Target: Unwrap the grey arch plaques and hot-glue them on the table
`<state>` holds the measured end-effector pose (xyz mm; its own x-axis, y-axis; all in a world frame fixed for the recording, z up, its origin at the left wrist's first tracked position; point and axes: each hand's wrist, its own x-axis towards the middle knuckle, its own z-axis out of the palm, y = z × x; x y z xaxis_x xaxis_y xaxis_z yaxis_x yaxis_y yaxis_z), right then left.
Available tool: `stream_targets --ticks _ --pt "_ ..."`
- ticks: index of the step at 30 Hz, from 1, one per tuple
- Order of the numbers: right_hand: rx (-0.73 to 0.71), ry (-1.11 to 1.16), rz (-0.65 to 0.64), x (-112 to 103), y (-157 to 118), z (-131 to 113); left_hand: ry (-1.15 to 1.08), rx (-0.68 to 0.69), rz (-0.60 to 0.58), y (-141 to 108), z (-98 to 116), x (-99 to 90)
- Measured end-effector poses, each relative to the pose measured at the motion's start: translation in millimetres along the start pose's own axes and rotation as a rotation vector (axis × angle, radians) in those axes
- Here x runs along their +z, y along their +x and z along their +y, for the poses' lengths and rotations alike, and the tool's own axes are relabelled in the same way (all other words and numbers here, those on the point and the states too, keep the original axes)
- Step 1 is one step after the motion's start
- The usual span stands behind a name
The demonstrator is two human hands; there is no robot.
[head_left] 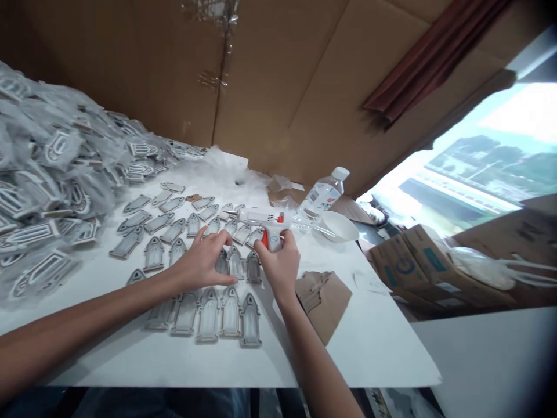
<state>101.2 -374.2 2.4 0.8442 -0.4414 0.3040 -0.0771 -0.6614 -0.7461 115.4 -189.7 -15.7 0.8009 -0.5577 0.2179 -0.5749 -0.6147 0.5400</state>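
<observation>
My right hand (281, 258) is wrapped round the handle of a white glue gun (261, 217) with a red trigger, its nozzle pointing left. Over the small arched, window-shaped pieces (236, 264) is my left hand (209, 258), thumb and fingers spread apart, with nothing visible between them. Its thumb lies close to the upper edge of the front row. Several more arched pieces (208, 316) lie side by side nearer the table's front edge. Others (159, 222) are laid out in rows behind and to the left of my left hand.
Many plastic-wrapped pieces (61, 191) are heaped at the left of the white table (369, 348). A clear bottle (324, 191) and a white scoop-like object (342, 226) are behind my right hand. Torn cardboard (326, 302) lies to its right. Cardboard boxes (418, 261) stand beyond the right edge.
</observation>
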Motion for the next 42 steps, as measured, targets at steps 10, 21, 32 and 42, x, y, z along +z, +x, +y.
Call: stream_targets --ticks 10,21,32,42 --pt "0.041 0.092 0.029 -3.5 4.5 5.0 0.111 -0.026 -0.05 13.7 17.9 15.8" --pt "0.059 0.121 0.043 -4.1 6.4 6.5 0.056 0.021 -0.101 32.4 25.2 36.2" --pt "0.046 0.1 0.041 -3.4 9.0 10.8 0.028 0.048 0.02 4.9 16.2 -14.3" --pt "-0.048 -0.115 -0.115 3.0 -4.5 -4.6 0.236 -0.13 0.199 -41.4 -34.6 -51.9"
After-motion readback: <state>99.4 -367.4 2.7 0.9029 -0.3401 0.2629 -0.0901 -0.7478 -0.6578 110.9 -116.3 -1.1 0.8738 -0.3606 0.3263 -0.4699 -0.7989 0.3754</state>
